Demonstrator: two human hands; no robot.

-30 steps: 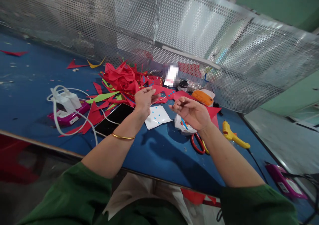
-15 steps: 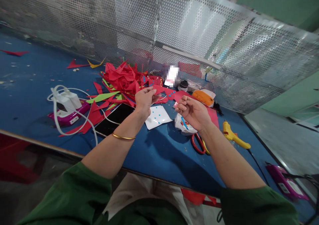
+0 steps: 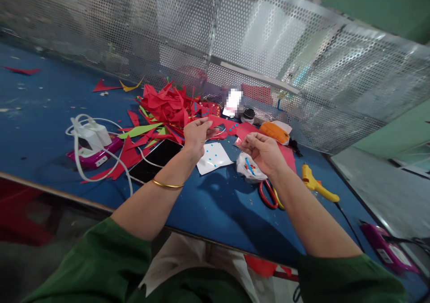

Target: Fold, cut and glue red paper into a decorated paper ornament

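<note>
My left hand (image 3: 195, 137) pinches the left end of a red paper piece (image 3: 231, 126) with small blue dots near its middle. Just right of it, my right hand (image 3: 260, 150) has thumb and fingertips pressed together by the paper's right part. Whatever lies between those fingertips is too small to make out. Below and between the hands, a white sheet (image 3: 213, 157) carries several blue dots. A crumpled white plastic bag (image 3: 247, 171) with small colored bits lies under my right hand. Red-handled scissors (image 3: 267, 194) are partly hidden by my right forearm.
A heap of red paper scraps (image 3: 164, 101) spreads at the back left, near a dark-screened phone (image 3: 156, 160). White chargers (image 3: 92, 137) sit in a purple power strip (image 3: 90, 159). On the right are an orange pouch (image 3: 273, 133) and a yellow glue gun (image 3: 316, 185). Perforated metal (image 3: 268, 43) closes the back.
The fingers of my right hand have drawn closer together and shifted slightly down and right. My left hand keeps its pinch on the red paper. The view has moved a little.
</note>
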